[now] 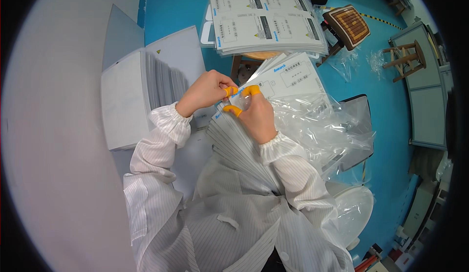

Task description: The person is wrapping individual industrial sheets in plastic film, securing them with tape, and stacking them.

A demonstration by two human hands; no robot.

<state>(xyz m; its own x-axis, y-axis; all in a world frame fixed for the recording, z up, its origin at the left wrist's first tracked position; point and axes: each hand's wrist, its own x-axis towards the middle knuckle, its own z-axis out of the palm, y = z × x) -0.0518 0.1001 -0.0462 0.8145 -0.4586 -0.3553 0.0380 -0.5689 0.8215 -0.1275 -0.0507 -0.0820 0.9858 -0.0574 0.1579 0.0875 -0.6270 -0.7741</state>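
My left hand (207, 92) is closed, its yellow-capped fingertips pinching at the near left corner of the top printed panel (298, 79). Close beside it, my right hand (259, 118) curls its yellow-capped thumb and index finger around a bit of clear plastic film (312, 125); its other fingers are hidden underneath. That film lies crumpled across the panel's right side. Beneath my hands, several white panels (234, 140) are fanned out toward my lap, with blue print at their corners.
A tall stack of printed panels (266, 20) stands ahead on a stool. On the left, a pile of white sheets (124, 101) leans by a wall (53, 125). Rightward are a chair with a wooden-bead seat (347, 26), a wooden stool (408, 59) and a white round bin (354, 213).
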